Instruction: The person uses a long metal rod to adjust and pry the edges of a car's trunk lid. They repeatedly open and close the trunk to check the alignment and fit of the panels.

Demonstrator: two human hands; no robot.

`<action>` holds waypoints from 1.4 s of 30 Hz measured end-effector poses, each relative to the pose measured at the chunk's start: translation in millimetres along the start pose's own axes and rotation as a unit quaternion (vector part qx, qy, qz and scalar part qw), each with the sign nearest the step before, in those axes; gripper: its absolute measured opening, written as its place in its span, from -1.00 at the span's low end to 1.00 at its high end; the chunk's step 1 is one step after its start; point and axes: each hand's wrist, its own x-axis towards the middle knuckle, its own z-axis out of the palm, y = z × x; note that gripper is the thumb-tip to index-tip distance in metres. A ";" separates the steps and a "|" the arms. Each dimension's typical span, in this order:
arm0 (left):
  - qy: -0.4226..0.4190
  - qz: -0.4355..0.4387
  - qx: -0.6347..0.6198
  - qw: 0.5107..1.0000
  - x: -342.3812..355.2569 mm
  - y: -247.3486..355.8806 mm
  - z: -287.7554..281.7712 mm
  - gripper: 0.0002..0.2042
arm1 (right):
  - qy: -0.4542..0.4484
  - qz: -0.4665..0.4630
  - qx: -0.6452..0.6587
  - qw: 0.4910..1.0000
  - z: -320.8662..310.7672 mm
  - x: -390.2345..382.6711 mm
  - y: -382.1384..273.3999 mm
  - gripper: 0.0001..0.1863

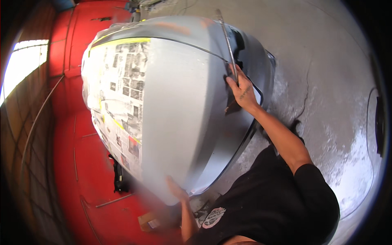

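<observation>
A car body in dull grey (pixel 175 106) fills the middle, its panel smooth and matte. My right hand (pixel 243 90) is closed around a long thin metal bar (pixel 226 36), over the dark recess at the car's right end. The bar points up and away, past the panel seam. My left hand (pixel 177 190) is down by the near edge of the car, fingers stretched out and a little blurred. It appears to lie on or just over the grey panel, with nothing visible in it.
Newspaper sheets (pixel 122 81) held by yellow-green tape (pixel 118 42) cover the car's left part. Red floor (pixel 73 151) lies left, with thin rods and a cardboard box (pixel 148 222) near me. Grey concrete (pixel 322 73) with a cable along its far edge lies right.
</observation>
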 end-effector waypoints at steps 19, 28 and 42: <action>0.085 -0.009 0.008 0.996 3.8 23.4 -24.2 -0.53 | -0.056 -0.013 -0.002 0.998 -2.3 16.0 -44.1 -0.50; 0.115 -0.095 -0.034 0.988 16.8 71.1 -41.5 -0.56 | -0.061 -0.059 -0.021 0.996 -10.0 16.0 -68.3 -0.50; 0.140 -0.066 -0.028 0.988 11.9 18.0 -52.2 -0.58 | -0.079 -0.048 -0.027 0.995 -9.3 15.1 -67.7 -0.48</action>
